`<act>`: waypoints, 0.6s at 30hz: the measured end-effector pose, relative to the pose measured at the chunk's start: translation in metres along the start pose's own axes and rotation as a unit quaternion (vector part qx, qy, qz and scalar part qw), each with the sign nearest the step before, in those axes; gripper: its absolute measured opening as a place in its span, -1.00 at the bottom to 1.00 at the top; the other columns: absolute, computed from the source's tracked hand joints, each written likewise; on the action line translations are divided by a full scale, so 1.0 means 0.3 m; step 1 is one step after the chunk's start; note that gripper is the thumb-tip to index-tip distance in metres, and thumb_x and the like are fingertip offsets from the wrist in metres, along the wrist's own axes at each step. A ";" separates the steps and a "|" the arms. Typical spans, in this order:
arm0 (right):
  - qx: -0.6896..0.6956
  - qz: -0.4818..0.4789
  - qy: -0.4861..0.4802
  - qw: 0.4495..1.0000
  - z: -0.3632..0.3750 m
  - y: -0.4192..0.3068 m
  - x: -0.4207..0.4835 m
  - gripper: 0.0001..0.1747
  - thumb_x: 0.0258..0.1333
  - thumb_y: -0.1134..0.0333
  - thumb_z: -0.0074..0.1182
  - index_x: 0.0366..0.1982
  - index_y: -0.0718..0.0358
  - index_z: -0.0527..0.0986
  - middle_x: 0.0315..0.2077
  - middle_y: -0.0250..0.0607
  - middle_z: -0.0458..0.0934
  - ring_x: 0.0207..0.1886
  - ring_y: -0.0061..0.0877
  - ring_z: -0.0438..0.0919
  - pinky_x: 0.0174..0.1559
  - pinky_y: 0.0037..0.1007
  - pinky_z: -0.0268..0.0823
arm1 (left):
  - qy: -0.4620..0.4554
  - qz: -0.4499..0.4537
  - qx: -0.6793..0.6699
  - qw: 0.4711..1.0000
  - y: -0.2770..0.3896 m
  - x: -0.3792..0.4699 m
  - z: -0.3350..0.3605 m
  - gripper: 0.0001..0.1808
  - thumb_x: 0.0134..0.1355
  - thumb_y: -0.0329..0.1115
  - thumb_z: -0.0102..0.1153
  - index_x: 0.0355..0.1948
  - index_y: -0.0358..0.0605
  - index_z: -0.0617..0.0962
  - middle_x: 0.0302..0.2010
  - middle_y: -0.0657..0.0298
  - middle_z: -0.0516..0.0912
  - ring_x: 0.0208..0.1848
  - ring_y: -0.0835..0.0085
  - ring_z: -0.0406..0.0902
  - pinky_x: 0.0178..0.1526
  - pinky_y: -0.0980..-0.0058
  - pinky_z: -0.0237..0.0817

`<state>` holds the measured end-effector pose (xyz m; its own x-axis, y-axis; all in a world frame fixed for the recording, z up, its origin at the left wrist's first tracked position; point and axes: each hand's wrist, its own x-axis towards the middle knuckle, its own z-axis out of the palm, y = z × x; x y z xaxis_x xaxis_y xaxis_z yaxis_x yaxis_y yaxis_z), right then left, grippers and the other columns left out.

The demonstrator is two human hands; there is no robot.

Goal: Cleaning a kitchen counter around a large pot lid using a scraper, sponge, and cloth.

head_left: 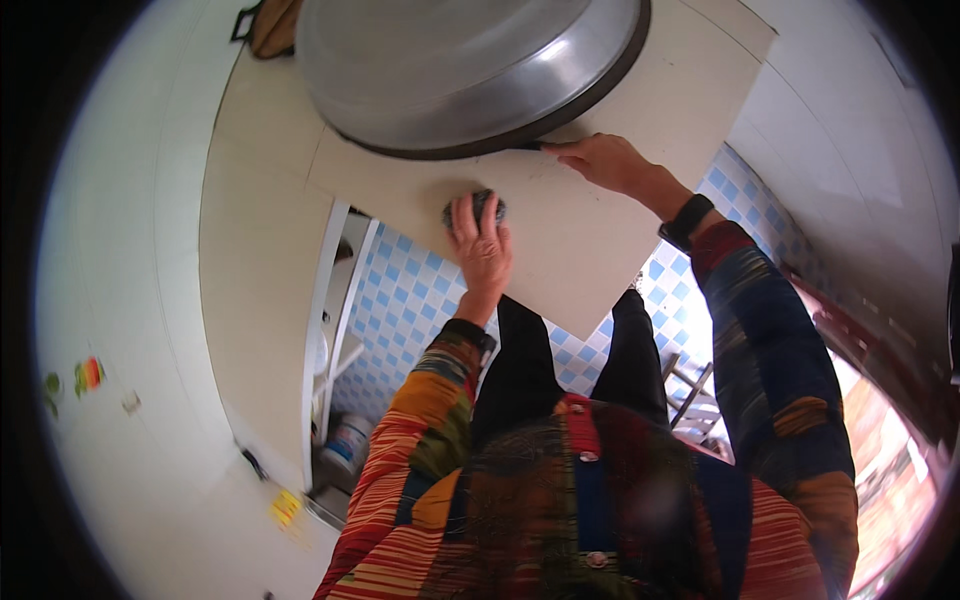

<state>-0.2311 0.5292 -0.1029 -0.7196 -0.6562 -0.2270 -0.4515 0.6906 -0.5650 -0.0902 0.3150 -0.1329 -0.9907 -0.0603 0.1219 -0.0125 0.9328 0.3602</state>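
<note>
My left hand point(482, 244) rests on the beige board-like surface point(555, 247), its fingers closed over a dark, shiny scrubbing pad point(474, 210), perhaps steel wool. Farther off and to the right, my right hand point(600, 161) grips a thin dark handle point(531, 145) beside the rim of a large round metal lid or pan point(465, 82). Whether that handle belongs to the metal piece or to a separate tool cannot be told. The metal piece has a dark rim and lies at the top of the view.
A brown bag-like item point(274, 28) stands at the far left corner. Under the surface are open shelves point(346, 352) and a white tub point(347, 442). Blue and white tiles point(405, 292) cover the floor. A wooden rack or stool point(690, 394) stands low at the right.
</note>
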 end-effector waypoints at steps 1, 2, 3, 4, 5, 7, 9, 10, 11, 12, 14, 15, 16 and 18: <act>0.022 -0.008 0.022 0.999 0.007 0.017 -0.013 -0.66 0.19 0.18 -0.16 0.01 -0.17 0.42 -0.39 -0.14 0.57 -0.32 -0.20 0.53 -0.22 -0.23 0.34 | 0.009 -0.020 0.009 1.000 0.038 -0.029 0.001 -0.52 0.12 -0.26 0.00 0.12 0.13 0.35 0.22 0.12 0.14 0.28 0.06 0.05 0.21 -0.07 -0.11; 0.044 -0.016 0.042 0.998 0.010 0.034 -0.029 -0.66 0.19 0.18 -0.15 0.02 -0.17 0.41 -0.39 -0.13 0.57 -0.31 -0.19 0.52 -0.21 -0.24 0.34 | -0.002 -0.032 0.007 0.999 0.075 -0.057 0.001 -0.52 0.13 -0.27 0.00 0.13 0.14 0.35 0.23 0.12 0.14 0.28 0.07 0.04 0.20 -0.08 -0.12; 0.039 -0.040 0.037 0.998 0.001 0.059 -0.045 -0.66 0.19 0.18 -0.15 0.02 -0.17 0.41 -0.39 -0.13 0.57 -0.31 -0.19 0.52 -0.21 -0.24 0.34 | -0.005 -0.041 0.003 0.999 0.097 -0.056 0.010 -0.52 0.13 -0.27 -0.01 0.13 0.14 0.35 0.23 0.13 0.13 0.29 0.08 0.04 0.20 -0.09 -0.12; 0.048 -0.033 -0.002 0.998 0.001 0.075 -0.075 -0.65 0.18 0.18 -0.15 0.02 -0.17 0.41 -0.39 -0.12 0.57 -0.31 -0.18 0.52 -0.21 -0.23 0.34 | -0.001 -0.058 0.019 0.998 0.104 -0.082 0.014 -0.51 0.13 -0.27 -0.01 0.14 0.16 0.34 0.24 0.14 0.12 0.29 0.10 0.04 0.20 -0.10 -0.13; 0.053 -0.018 -0.046 0.997 0.001 0.084 -0.105 -0.64 0.18 0.18 -0.14 0.03 -0.16 0.40 -0.39 -0.12 0.57 -0.31 -0.17 0.52 -0.21 -0.22 0.34 | 0.012 -0.079 0.023 0.997 0.131 -0.095 0.017 -0.51 0.13 -0.27 -0.01 0.14 0.16 0.34 0.24 0.14 0.12 0.29 0.10 0.04 0.20 -0.10 -0.13; 0.070 -0.016 -0.046 0.996 0.007 0.056 -0.097 -0.64 0.18 0.17 -0.14 0.04 -0.17 0.38 -0.39 -0.08 0.56 -0.30 -0.15 0.52 -0.20 -0.20 0.34 | 0.020 -0.077 0.045 0.996 0.180 -0.097 0.022 -0.54 0.15 -0.24 -0.04 0.11 0.10 0.37 0.23 0.11 0.14 0.28 0.08 0.04 0.20 -0.07 -0.12; 0.062 0.030 -0.045 0.997 0.041 0.002 -0.026 -0.63 0.18 0.17 -0.15 0.05 -0.18 0.37 -0.37 0.03 0.54 -0.29 -0.08 0.50 -0.20 -0.16 0.33 | 0.042 -0.094 0.036 0.994 0.194 -0.083 0.027 -0.53 0.13 -0.26 -0.01 0.12 0.13 0.37 0.23 0.14 0.14 0.27 0.10 0.06 0.20 -0.07 -0.11; 0.065 0.023 -0.009 0.998 0.068 -0.036 0.034 -0.63 0.18 0.17 -0.15 0.05 -0.18 0.37 -0.36 0.05 0.53 -0.28 -0.06 0.50 -0.20 -0.16 0.33 | 0.037 -0.086 0.023 0.995 0.200 -0.070 0.022 -0.53 0.12 -0.28 0.00 0.11 0.15 0.38 0.23 0.14 0.14 0.27 0.11 0.07 0.20 -0.07 -0.11; 0.068 0.017 0.027 0.997 0.084 -0.063 0.079 -0.63 0.18 0.17 -0.14 0.04 -0.19 0.38 -0.36 0.07 0.52 -0.28 -0.05 0.49 -0.20 -0.17 0.34 | 0.033 -0.076 0.008 0.997 0.203 -0.056 0.019 -0.52 0.11 -0.30 0.02 0.11 0.16 0.38 0.22 0.15 0.15 0.27 0.12 0.09 0.19 -0.07 -0.10; 0.058 0.003 0.012 0.998 0.101 -0.086 0.101 -0.63 0.18 0.17 -0.14 0.04 -0.19 0.38 -0.36 0.07 0.52 -0.28 -0.05 0.49 -0.20 -0.17 0.34 | 0.043 -0.080 -0.001 0.996 0.198 -0.059 0.009 -0.52 0.09 -0.34 0.05 0.09 0.18 0.40 0.21 0.16 0.18 0.27 0.14 0.10 0.19 -0.08 -0.08; 0.078 0.031 0.018 0.996 0.114 -0.110 0.111 -0.64 0.18 0.18 -0.13 0.04 -0.17 0.39 -0.33 0.06 0.52 -0.26 -0.06 0.49 -0.18 -0.18 0.34 | 0.045 -0.099 -0.017 0.994 0.175 -0.072 0.000 -0.52 0.09 -0.33 0.06 0.09 0.18 0.40 0.21 0.16 0.19 0.27 0.15 0.10 0.18 -0.08 -0.07; 0.064 0.025 0.005 0.998 0.103 -0.091 0.094 -0.64 0.18 0.18 -0.13 0.04 -0.17 0.39 -0.33 0.06 0.52 -0.26 -0.06 0.49 -0.18 -0.18 0.34 | 0.041 -0.103 -0.023 0.994 0.175 -0.083 -0.007 -0.52 0.09 -0.32 0.07 0.09 0.18 0.40 0.20 0.17 0.20 0.27 0.16 0.10 0.18 -0.08 -0.06; 0.074 0.016 -0.003 0.997 0.074 -0.048 0.065 -0.64 0.18 0.17 -0.13 0.04 -0.17 0.39 -0.34 0.07 0.52 -0.26 -0.05 0.49 -0.19 -0.19 0.34 | 0.047 -0.115 -0.035 0.992 0.175 -0.087 -0.009 -0.52 0.09 -0.32 0.07 0.09 0.18 0.40 0.20 0.17 0.20 0.27 0.16 0.10 0.18 -0.08 -0.06; 0.075 0.002 -0.018 0.997 0.037 -0.028 0.013 -0.64 0.18 0.16 -0.13 0.04 -0.16 0.38 -0.34 0.08 0.52 -0.27 -0.03 0.48 -0.20 -0.19 0.35 | 0.062 -0.100 -0.025 0.993 0.165 -0.097 -0.022 -0.51 0.08 -0.32 0.08 0.09 0.19 0.40 0.20 0.19 0.22 0.27 0.19 0.12 0.17 -0.06 -0.04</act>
<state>-0.2242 0.5176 -0.1077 -0.7009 -0.6657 -0.2560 -0.3631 0.6420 -0.6752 -0.0610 0.3606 -0.1125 -0.9451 -0.2878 0.1547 -0.1971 0.8797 0.4327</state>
